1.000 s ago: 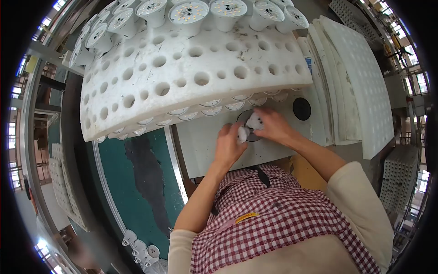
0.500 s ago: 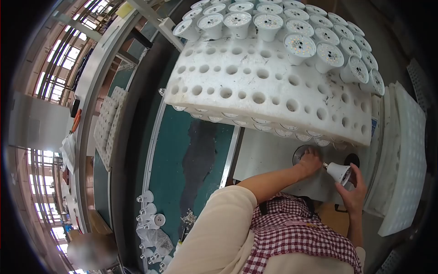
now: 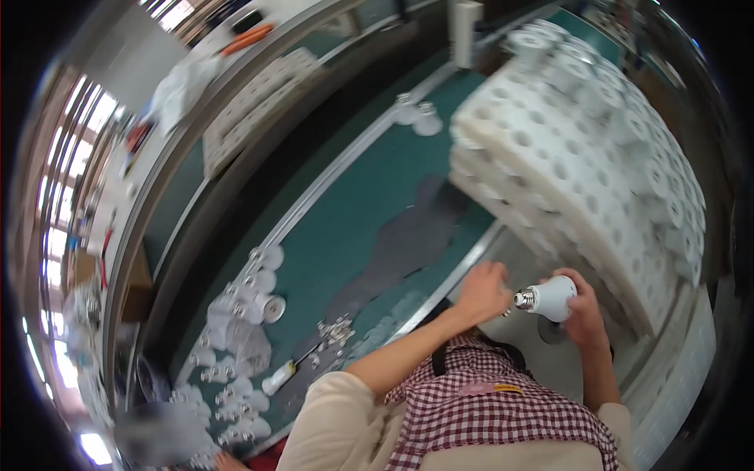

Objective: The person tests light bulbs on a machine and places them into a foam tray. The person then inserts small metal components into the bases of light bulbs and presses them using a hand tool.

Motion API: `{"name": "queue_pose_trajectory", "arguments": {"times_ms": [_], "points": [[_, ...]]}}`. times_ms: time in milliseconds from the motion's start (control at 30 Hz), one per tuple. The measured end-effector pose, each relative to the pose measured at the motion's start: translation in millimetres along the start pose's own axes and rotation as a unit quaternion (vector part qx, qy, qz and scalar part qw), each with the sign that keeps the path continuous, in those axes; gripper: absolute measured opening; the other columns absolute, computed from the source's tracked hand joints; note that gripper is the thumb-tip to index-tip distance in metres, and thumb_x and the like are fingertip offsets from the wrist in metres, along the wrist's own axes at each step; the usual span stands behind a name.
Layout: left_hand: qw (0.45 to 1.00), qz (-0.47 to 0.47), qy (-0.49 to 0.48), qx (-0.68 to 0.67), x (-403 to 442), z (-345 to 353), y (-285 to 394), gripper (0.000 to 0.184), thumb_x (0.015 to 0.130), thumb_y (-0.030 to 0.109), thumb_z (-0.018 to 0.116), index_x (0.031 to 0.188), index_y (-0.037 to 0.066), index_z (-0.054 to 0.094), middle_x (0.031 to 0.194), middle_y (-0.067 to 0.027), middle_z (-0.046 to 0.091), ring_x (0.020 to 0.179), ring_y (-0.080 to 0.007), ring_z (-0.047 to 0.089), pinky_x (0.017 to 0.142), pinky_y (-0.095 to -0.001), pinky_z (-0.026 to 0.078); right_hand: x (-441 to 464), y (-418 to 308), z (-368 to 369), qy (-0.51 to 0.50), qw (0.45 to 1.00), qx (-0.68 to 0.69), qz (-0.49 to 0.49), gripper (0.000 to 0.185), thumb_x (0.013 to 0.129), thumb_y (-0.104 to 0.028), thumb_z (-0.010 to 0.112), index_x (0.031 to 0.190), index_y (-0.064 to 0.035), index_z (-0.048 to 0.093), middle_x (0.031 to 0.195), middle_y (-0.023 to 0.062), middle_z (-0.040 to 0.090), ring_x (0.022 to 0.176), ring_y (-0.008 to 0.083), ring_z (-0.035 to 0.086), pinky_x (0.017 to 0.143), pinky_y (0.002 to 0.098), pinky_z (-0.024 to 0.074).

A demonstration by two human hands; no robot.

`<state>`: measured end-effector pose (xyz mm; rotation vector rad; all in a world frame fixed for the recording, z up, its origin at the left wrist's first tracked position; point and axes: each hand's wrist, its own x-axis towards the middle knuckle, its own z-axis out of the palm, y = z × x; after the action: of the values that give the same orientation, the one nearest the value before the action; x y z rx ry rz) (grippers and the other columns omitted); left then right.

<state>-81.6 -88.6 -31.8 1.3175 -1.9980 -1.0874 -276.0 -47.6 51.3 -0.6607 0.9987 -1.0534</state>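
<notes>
My right hand [image 3: 585, 315] is wrapped round a white bulb body [image 3: 554, 298], which lies nearly level with its metal screw base pointing left. Close to that base is my left hand [image 3: 482, 295], its fingers pressed together; a tiny shiny bit shows at the fingertips, too small to name. Behind my hands, a thick white foam block [image 3: 542, 145] with rows of holes carries several white bulb bodies [image 3: 660, 188] on its top. Below the bulb in my right hand, part of a dark round disc [image 3: 552, 330] is visible on the grey surface.
A green belt [image 3: 338, 228] with a dark worn patch runs diagonally at the left. On it lie many bulb bodies [image 3: 243, 404], a clear plastic bag [image 3: 248, 345], small metal pieces [image 3: 338, 330] and a white-handled screwdriver [image 3: 279, 378]. Part of another person's hand [image 3: 229, 461] shows at the bottom.
The view has swung left towards the belt. The bulb body has turned, its base now nearer my left hand. Earlier, both hands were over the round disc with white pieces.
</notes>
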Motion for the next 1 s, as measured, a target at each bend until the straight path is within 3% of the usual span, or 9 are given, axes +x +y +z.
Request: {"name": "queue_pose_trajectory", "arguments": {"times_ms": [133, 267, 400, 567, 667, 767, 867, 967, 1000], "points": [[0.966, -0.119, 0.229, -0.02, -72.5, -105.2, -66.7, 0.009, 0.075, 0.012, 0.055, 0.079, 0.003, 0.055, 0.078, -0.0159, 0.056, 0.078, -0.033, 0.055, 0.072, -0.0413, 0.044, 92.9, 37.6, 99.8, -0.164, 0.982, 0.006, 0.089, 0.023, 0.071, -0.009, 0.048, 0.093, -0.0014, 0.053, 0.097, 0.0174, 0.06, 0.085, 0.0221, 0.059, 0.078, 0.0338, 0.0482], [0.876, -0.282, 0.388, -0.052, -161.5, -181.8, -116.9, 0.031, 0.074, 0.003, 0.05, 0.105, 0.004, 0.053, 0.088, -0.0141, 0.058, 0.085, -0.0281, 0.057, 0.075, -0.036, 0.045, 153.4, 95.6, 217.1, -0.298, 0.921, -0.225, 0.112, 0.02, 0.081, -0.019, 0.055, 0.084, 0.0009, 0.059, 0.085, 0.0104, 0.063, 0.078, 0.0189, 0.06, 0.074, 0.0317, 0.0476], [0.771, -0.357, 0.518, 0.095, -228.3, -211.0, -152.3, 0.058, 0.071, 0.006, 0.056, 0.127, 0.004, 0.039, 0.102, -0.0218, 0.053, 0.098, -0.0334, 0.051, 0.085, -0.0394, 0.04, 192.6, 168.8, 318.6, -0.399, 0.794, -0.431, -0.156, 0.028, 0.077, -0.023, 0.06, 0.1, -0.0064, 0.062, 0.088, 0.0134, 0.065, 0.083, 0.0265, 0.063, 0.074, 0.036, 0.0488], [0.78, -0.427, 0.457, 0.022, -244.4, -227.1, -171.1, 0.069, 0.07, 0.013, 0.062, 0.134, 0.009, 0.033, 0.105, -0.0276, 0.051, 0.096, -0.0378, 0.053, 0.087, -0.0398, 0.041, 195.8, 218.9, 419.2, -0.453, 0.687, -0.567, -0.023, 0.051, 0.076, -0.022, 0.062, 0.123, -0.0121, 0.047, 0.099, 0.0167, 0.063, 0.092, 0.0318, 0.06, 0.082, 0.0391, 0.0472], [0.803, -0.446, 0.394, -0.022, -244.6, -232.4, -187.7, 0.067, 0.07, 0.016, 0.065, 0.131, 0.014, 0.038, 0.108, -0.0287, 0.052, 0.095, -0.0385, 0.055, 0.086, -0.0391, 0.042, 218.2, 266.0, 440.0, -0.483, 0.655, -0.578, -0.059, 0.063, 0.072, -0.023, 0.064, 0.13, -0.0149, 0.04, 0.102, 0.0179, 0.061, 0.096, 0.0318, 0.059, 0.082, 0.0395, 0.0466], [0.783, -0.443, 0.408, -0.155, -247.5, -243.9, -186.4, 0.048, 0.073, 0.017, 0.065, 0.118, 0.015, 0.047, 0.103, -0.0211, 0.055, 0.094, -0.033, 0.056, 0.081, -0.0387, 0.043, 238.2, 292.7, 454.7, -0.513, 0.637, -0.573, -0.049, 0.06, 0.07, -0.025, 0.065, 0.126, -0.0145, 0.044, 0.105, 0.0151, 0.061, 0.098, 0.0326, 0.057, 0.084, 0.0375, 0.0461], [0.804, -0.445, 0.382, -0.101, -253.5, -242.0, -188.2, 0.048, 0.073, 0.022, 0.067, 0.117, 0.016, 0.049, 0.101, -0.0209, 0.056, 0.094, -0.0311, 0.057, 0.08, -0.0383, 0.044, 231.4, 261.3, 456.0, -0.541, 0.599, -0.59, -0.007, 0.055, 0.07, -0.027, 0.065, 0.121, -0.0149, 0.048, 0.105, 0.0107, 0.062, 0.098, 0.0318, 0.058, 0.084, 0.0366, 0.0465], [0.807, -0.448, 0.383, -0.033, -251.8, -238.2, -177.3, 0.045, 0.073, 0.023, 0.07, 0.112, 0.014, 0.051, 0.092, -0.0166, 0.06, 0.083, -0.0268, 0.058, 0.074, -0.0348, 0.045, 221.7, 219.5, 439.2, -0.547, 0.433, -0.716, -0.034, 0.046, 0.065, -0.022, 0.067, 0.11, -0.0158, 0.06, 0.104, 0.0102, 0.062, 0.093, 0.0291, 0.061, 0.075, 0.0442, 0.0494], [0.804, -0.463, 0.374, -0.004, -250.6, -237.1, -173.4, 0.044, 0.072, 0.024, 0.07, 0.112, 0.015, 0.052, 0.092, -0.0169, 0.058, 0.082, -0.0286, 0.057, 0.074, -0.0356, 0.045, 217.7, 207.1, 435.1, -0.544, 0.432, -0.719, -0.031, 0.046, 0.065, -0.022, 0.067, 0.11, -0.0158, 0.06, 0.104, 0.0102, 0.062, 0.093, 0.0291, 0.061, 0.075, 0.0442, 0.0494]]}}
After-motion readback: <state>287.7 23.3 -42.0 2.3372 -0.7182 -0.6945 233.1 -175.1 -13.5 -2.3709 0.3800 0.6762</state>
